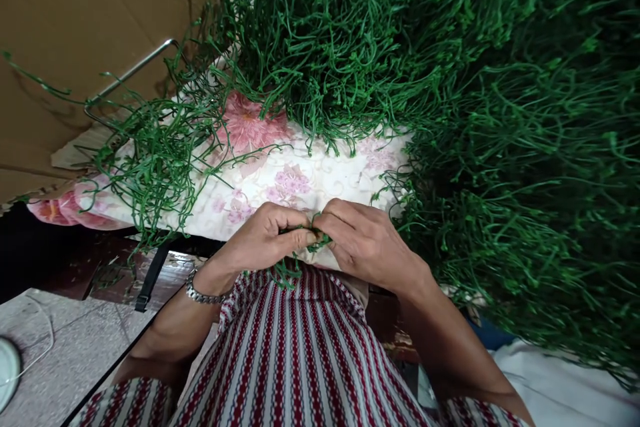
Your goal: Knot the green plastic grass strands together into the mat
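My left hand (265, 237) and my right hand (367, 240) meet over the near edge of the table, close to my body. Both are closed, thumbs and fingers pinched together. Between them is a small bunch of thin green stems (287, 271), its loose ends hanging below my left hand. The fingers hide most of the bunch. A small heap of similar curly stems (155, 163) lies to the left of my hands. A far larger pile of them (360, 47) spreads behind and to the right.
A flowered cloth (280, 180) covers the table. At the back left stands a brown cardboard panel (100, 13), with a bent metal rod (133, 71) in front of it. A black strap (151, 279) hangs below the table's left edge. White fabric (565, 383) lies at the lower right.
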Demonstrator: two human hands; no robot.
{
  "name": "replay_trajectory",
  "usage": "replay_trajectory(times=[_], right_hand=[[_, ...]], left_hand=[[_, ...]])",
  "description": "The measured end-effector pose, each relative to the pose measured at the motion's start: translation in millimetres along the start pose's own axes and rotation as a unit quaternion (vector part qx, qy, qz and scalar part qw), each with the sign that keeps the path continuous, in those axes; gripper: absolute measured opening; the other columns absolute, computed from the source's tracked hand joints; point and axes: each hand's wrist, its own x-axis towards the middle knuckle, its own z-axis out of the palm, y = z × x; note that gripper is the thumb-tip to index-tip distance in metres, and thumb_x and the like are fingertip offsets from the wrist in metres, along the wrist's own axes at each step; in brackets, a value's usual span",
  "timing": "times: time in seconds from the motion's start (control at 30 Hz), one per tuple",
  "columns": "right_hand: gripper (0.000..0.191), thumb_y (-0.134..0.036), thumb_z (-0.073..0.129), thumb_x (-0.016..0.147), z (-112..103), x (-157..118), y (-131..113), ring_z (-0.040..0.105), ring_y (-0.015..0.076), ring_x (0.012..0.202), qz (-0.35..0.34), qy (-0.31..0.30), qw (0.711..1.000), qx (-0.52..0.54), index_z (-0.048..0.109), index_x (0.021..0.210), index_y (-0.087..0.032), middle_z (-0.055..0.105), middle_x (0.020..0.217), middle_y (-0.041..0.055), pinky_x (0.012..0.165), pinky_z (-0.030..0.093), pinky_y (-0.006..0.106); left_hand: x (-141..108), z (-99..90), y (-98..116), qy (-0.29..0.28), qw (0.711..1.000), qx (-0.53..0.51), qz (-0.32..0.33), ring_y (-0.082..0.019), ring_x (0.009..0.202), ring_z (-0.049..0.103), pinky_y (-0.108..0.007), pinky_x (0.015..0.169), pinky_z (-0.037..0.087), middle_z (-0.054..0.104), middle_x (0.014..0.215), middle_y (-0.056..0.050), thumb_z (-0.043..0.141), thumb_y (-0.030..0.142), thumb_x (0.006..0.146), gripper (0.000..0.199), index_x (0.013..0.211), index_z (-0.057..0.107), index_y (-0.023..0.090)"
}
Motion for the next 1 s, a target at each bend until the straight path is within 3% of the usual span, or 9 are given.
replay_trajectory(times=[0.13, 0.27, 0.4, 0.47, 0.53, 0.67, 0.77, 0.87, 1.0], right_hand=[[0.018, -0.015, 0.037, 0.085, 1, 2, 7, 0.042, 0.0114, 0.063, -0.029, -0.038, 0.978, 0.203, 0.049, 0.073, -0.016, 0.044, 0.068, 0.0016, 0.057, 0.036, 0.023], [0.021, -0.024, 0.042, 0.087, 6, 6, 10, 0.042, 0.0092, 0.062, -0.042, -0.081, 0.900, 0.426, 0.048, 0.068, -0.016, 0.044, 0.066, -0.0001, 0.058, 0.036, 0.022], [0.026, -0.032, 0.046, 0.086, 10, 8, 6, 0.043, 0.0081, 0.060, -0.046, -0.094, 0.812, 0.574, 0.051, 0.068, -0.013, 0.046, 0.064, 0.0000, 0.059, 0.037, 0.022], [0.027, -0.032, 0.047, 0.086, 10, 7, 5, 0.044, 0.0082, 0.061, -0.041, -0.087, 0.780, 0.618, 0.053, 0.069, -0.013, 0.047, 0.063, -0.0001, 0.061, 0.038, 0.023], [0.023, -0.030, 0.048, 0.086, 8, 4, 8, 0.047, 0.0093, 0.064, -0.006, -0.042, 0.766, 0.641, 0.054, 0.072, -0.013, 0.049, 0.066, 0.0011, 0.063, 0.040, 0.025], [0.016, -0.025, 0.044, 0.087, -1, -2, 18, 0.054, 0.0136, 0.073, 0.089, 0.149, 0.784, 0.596, 0.054, 0.079, -0.015, 0.055, 0.080, 0.0056, 0.066, 0.043, 0.029], [0.011, -0.020, 0.045, 0.086, -7, -4, 17, 0.054, 0.0119, 0.065, 0.144, 0.231, 0.847, 0.456, 0.055, 0.085, -0.016, 0.055, 0.079, 0.0043, 0.061, 0.043, 0.028], [0.010, -0.016, 0.047, 0.085, -4, -4, 8, 0.053, 0.0121, 0.067, 0.146, 0.229, 0.917, 0.294, 0.057, 0.088, -0.015, 0.056, 0.076, 0.0039, 0.062, 0.042, 0.027], [0.029, -0.028, 0.058, 0.080, 14, -2, -2, 0.056, 0.0152, 0.081, 0.126, 0.160, 0.949, 0.240, 0.053, 0.105, -0.014, 0.059, 0.087, 0.0069, 0.071, 0.046, 0.029]], left_hand=[[-3, -0.7, -6, -0.044, 0.998, -0.010, 0.044, -0.005, 0.046, 0.026, -0.020, 0.044, 0.021, 0.030, 0.048, 0.005, 0.055, 0.023, 0.078, 0.033, 0.048, 0.042, 0.014], [-3, -2.1, -16, -0.123, 0.988, -0.072, 0.065, -0.007, 0.045, 0.029, -0.023, 0.045, 0.023, 0.034, 0.047, 0.003, 0.055, 0.026, 0.078, 0.030, 0.051, 0.050, 0.014], [-2, -7.2, -21, -0.176, 0.972, -0.145, 0.059, -0.006, 0.042, 0.026, -0.025, 0.044, 0.020, 0.031, 0.042, 0.003, 0.060, 0.033, 0.073, 0.037, 0.045, 0.046, 0.013], [-1, -10.2, -17, -0.178, 0.970, -0.160, 0.045, -0.006, 0.041, 0.028, -0.025, 0.044, 0.021, 0.032, 0.042, 0.002, 0.062, 0.035, 0.071, 0.038, 0.044, 0.046, 0.013], [0, -12.0, -11, -0.119, 0.976, -0.179, 0.009, -0.006, 0.041, 0.030, -0.024, 0.043, 0.023, 0.037, 0.044, 0.002, 0.062, 0.036, 0.071, 0.036, 0.047, 0.050, 0.013], [7, -10.6, -6, 0.044, 0.986, -0.156, -0.041, -0.005, 0.042, 0.031, -0.020, 0.040, 0.022, 0.038, 0.047, 0.004, 0.060, 0.038, 0.074, 0.032, 0.055, 0.052, 0.013], [12, -5.7, -11, 0.094, 0.990, -0.102, -0.014, -0.005, 0.046, 0.032, -0.018, 0.043, 0.023, 0.036, 0.050, 0.004, 0.061, 0.036, 0.074, 0.032, 0.055, 0.050, 0.012], [15, 0.3, -16, 0.148, 0.984, -0.099, -0.003, -0.004, 0.047, 0.030, -0.018, 0.044, 0.022, 0.034, 0.050, 0.005, 0.062, 0.037, 0.074, 0.034, 0.054, 0.049, 0.012], [16, 9.0, -16, 0.194, 0.971, -0.136, -0.010, -0.004, 0.045, 0.031, -0.017, 0.042, 0.023, 0.036, 0.048, 0.005, 0.063, 0.037, 0.072, 0.035, 0.053, 0.049, 0.012]])
